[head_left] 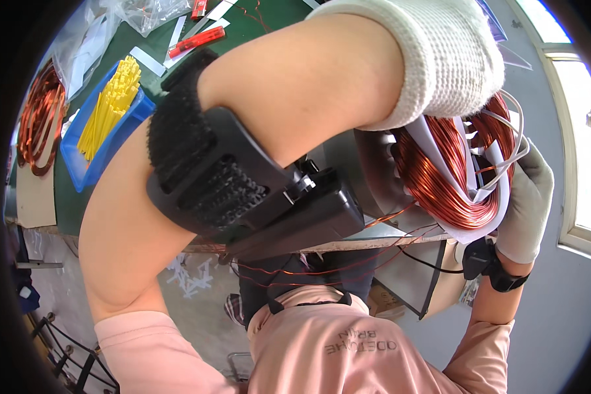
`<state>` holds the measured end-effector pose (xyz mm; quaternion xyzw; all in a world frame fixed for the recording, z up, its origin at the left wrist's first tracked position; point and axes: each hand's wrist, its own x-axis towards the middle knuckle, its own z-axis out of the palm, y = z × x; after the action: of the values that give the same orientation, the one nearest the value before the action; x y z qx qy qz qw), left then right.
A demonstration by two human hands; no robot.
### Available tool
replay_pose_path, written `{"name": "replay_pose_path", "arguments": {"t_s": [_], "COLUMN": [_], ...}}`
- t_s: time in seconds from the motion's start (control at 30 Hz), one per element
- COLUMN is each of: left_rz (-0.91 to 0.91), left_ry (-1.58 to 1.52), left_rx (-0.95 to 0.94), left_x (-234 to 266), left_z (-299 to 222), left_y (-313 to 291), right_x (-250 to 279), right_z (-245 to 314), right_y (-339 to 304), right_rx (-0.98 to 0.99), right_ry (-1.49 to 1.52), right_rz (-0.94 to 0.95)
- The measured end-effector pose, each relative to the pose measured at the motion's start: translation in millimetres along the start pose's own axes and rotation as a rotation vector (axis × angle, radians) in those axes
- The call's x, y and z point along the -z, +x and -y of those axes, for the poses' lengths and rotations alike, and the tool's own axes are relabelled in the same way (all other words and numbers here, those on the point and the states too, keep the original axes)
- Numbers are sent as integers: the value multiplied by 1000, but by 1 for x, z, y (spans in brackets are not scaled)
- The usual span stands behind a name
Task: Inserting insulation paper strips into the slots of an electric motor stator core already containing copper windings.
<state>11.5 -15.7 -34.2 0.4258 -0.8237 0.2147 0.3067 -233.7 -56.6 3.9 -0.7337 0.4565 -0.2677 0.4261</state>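
A motor stator with thick bundles of copper winding (433,177) stands at the right of the bench, its grey metal housing (375,172) partly behind my left arm. White insulating paper lies between and around the bundles, and a white lead (523,125) loops out at their right. My left hand (450,59), in a white knit glove, reaches across over the top of the windings; its fingers are out of sight. Gloved too, my right hand (530,203) rests against the right side of the windings, its fingers hidden behind them. Thin copper wires (308,270) trail leftward below.
A blue bin (79,164) of yellow strips (115,98) stands on the green bench at left, beside copper coils (41,125). Behind lie a red-handled cutter (197,42), white strips and clear plastic bags (138,14). A black device (302,217) is strapped to my left arm. A window is at right.
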Motion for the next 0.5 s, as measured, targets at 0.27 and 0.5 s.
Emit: {"name": "replay_pose_path", "arguments": {"t_s": [0.27,0.5], "left_rz": [-26,50], "left_ry": [-166,-120], "left_rx": [115,130], "left_x": [1,16], "left_z": [-5,-11], "left_y": [3,4], "right_x": [-7,1], "right_z": [3,-7], "right_y": [2,-5], "right_rx": [57,22], "right_ry": [34,96], "right_rz": [-16,-96]}}
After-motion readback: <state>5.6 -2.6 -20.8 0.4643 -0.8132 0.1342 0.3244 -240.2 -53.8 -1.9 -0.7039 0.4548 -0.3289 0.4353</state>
